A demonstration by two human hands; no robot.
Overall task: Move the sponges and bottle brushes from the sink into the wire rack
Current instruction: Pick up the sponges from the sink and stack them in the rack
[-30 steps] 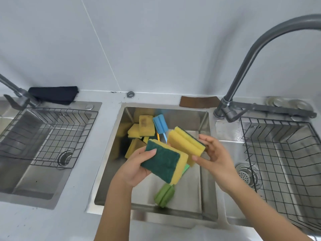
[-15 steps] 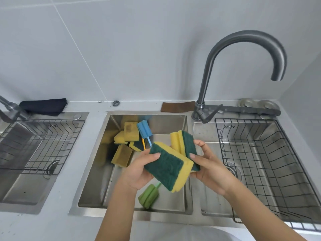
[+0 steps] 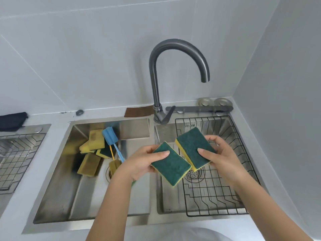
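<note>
Compared with half a second earlier, both held sponges had been carried rightward, from over the middle sink (image 3: 52, 202) to above the wire rack (image 3: 243, 193) in the right basin, green scouring faces now turned up. The left hand (image 3: 139, 164) was closed around one sponge (image 3: 171, 165), thumb laid across its top. The right hand (image 3: 224, 157) was closed on the second sponge (image 3: 192, 146), thumb on top. The two sponges were touching at adjoining edges. Several sponges (image 3: 90, 162) and a blue bottle brush (image 3: 111, 138) were left in the middle sink.
</note>
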